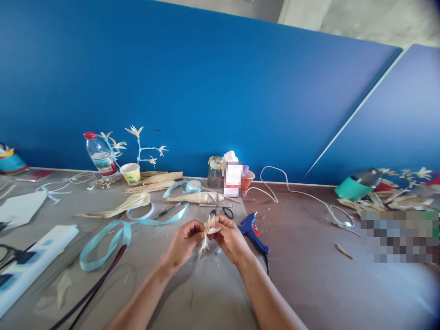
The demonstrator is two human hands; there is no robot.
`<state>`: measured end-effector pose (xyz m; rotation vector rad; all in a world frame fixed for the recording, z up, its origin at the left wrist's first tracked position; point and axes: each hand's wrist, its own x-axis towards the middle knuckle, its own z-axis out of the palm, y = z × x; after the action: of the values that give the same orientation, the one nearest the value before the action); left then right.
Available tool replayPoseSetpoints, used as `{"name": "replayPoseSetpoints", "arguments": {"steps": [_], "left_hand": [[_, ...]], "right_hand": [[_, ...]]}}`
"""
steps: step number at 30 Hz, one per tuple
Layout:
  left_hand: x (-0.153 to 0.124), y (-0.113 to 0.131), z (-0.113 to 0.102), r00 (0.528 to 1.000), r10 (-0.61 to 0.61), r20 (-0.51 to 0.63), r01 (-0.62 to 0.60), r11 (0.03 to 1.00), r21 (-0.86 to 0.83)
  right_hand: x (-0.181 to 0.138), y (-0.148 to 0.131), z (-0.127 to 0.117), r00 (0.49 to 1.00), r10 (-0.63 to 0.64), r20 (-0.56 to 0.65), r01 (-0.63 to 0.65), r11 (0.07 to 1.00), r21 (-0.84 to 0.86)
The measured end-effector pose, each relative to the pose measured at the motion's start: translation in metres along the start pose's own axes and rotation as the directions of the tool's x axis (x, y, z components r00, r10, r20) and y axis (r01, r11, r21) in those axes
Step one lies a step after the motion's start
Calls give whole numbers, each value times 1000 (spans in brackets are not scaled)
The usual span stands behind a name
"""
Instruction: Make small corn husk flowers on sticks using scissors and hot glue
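A small pale flower of dried husk petals (205, 239) is held up between my two hands, over the near middle of the table. My left hand (184, 242) is closed, its thumb and fingers pinching the flower's left side. From the right, my right hand (231, 237) pinches a petal between thumb and fingertips. A thin wire (192, 289) runs down below the flower; whether it joins the flower is unclear. Just right of my right hand lies a blue hot glue gun (253, 233). Beyond my fingers are black-handled scissors (227, 212).
Light-blue ribbon (103, 263) loops across the left, near a white power strip (41, 266). Dried husks (134, 205) lie behind. Husk flowers on a stem (139, 149) rise by a yellow paper cup (130, 174) and a bottle (101, 156). A white cable (309, 197) crosses the right.
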<state>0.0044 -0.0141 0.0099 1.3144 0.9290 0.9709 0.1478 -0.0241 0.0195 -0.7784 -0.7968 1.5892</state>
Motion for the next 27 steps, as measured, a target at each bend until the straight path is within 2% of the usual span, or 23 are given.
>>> {"name": "replayPoseSetpoints", "arguments": {"steps": [9, 15, 21, 25, 27], "left_hand": [[0, 2, 0, 999, 13, 53, -14, 1000, 18], [0, 6, -2, 995, -78, 62, 85, 988, -130], [0, 2, -6, 978, -171, 116, 201, 919, -340], [1, 2, -6, 981, -155, 118, 188, 913, -361], [2, 3, -7, 988, -135, 79, 154, 936, -318]], "right_hand": [[4, 3, -2, 996, 85, -1, -85, 992, 93], [5, 5, -3, 994, 106, -6, -105, 992, 63], [6, 9, -5, 991, 135, 7, -136, 989, 65], [6, 9, -6, 992, 129, -12, -127, 989, 77], [5, 8, -6, 993, 109, -39, -106, 992, 68]]}}
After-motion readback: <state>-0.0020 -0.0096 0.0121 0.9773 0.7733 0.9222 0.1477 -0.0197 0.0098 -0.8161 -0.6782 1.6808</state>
